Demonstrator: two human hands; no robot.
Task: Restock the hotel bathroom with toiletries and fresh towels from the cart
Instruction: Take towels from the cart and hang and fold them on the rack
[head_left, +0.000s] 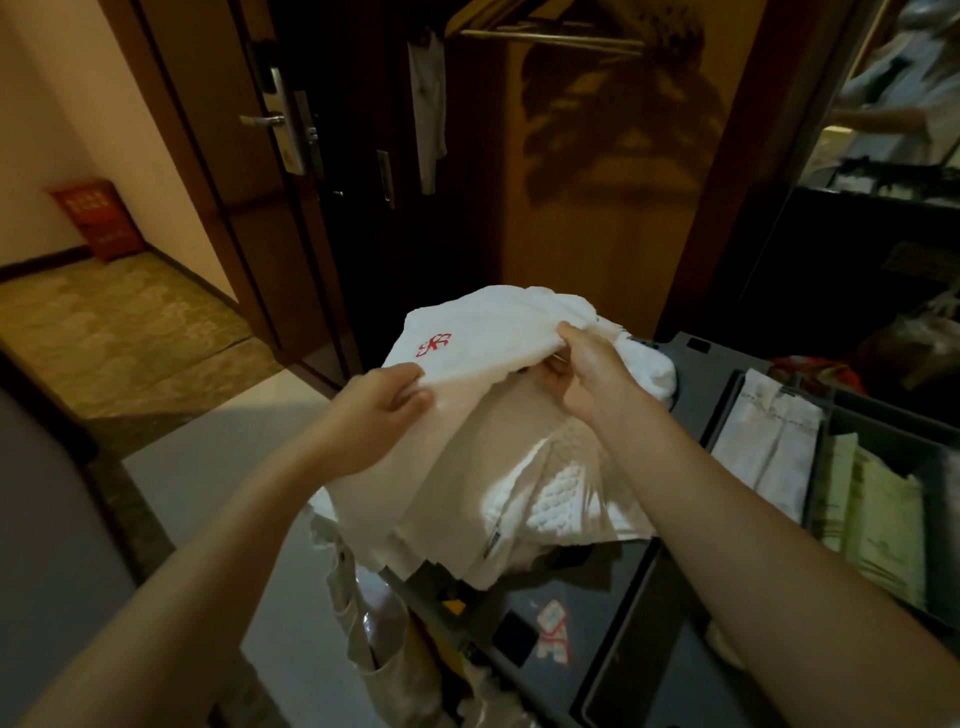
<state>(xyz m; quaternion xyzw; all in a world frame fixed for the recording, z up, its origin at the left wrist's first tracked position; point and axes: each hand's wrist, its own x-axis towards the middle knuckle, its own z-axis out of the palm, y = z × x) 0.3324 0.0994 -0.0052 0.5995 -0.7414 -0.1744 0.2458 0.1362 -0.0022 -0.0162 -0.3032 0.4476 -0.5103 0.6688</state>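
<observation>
- The door (291, 171) stands open ahead on the left, with its metal handle plate. A corridor carpet lies beyond it.
- The cart (639, 613) is below and to the right. Its grey top carries a pile of white linen at the left end and a tray of packets (769, 441) at the right.
- The towel (493, 332) is lifted over the linen pile, in front of the person. Both hands hold it, and its long side runs from left to right between them.
- The left hand (379, 410) pinches the near left edge between thumb and curled fingers.
- The right hand (587, 374) grips the right edge with its fingers folded over the cloth. It is a little farther away and higher than the left.
- I judge that the towel already hangs free of the pile, so the next move is to carry it away from the cart.
- A red emblem (434, 344) is stitched near the towel's left corner. It is a curled figure, and I cannot read it as letters.
- A small dark tag (492, 543) shows on the linen below, and its writing is too small to read. The print on the packets is also not legible.
</observation>
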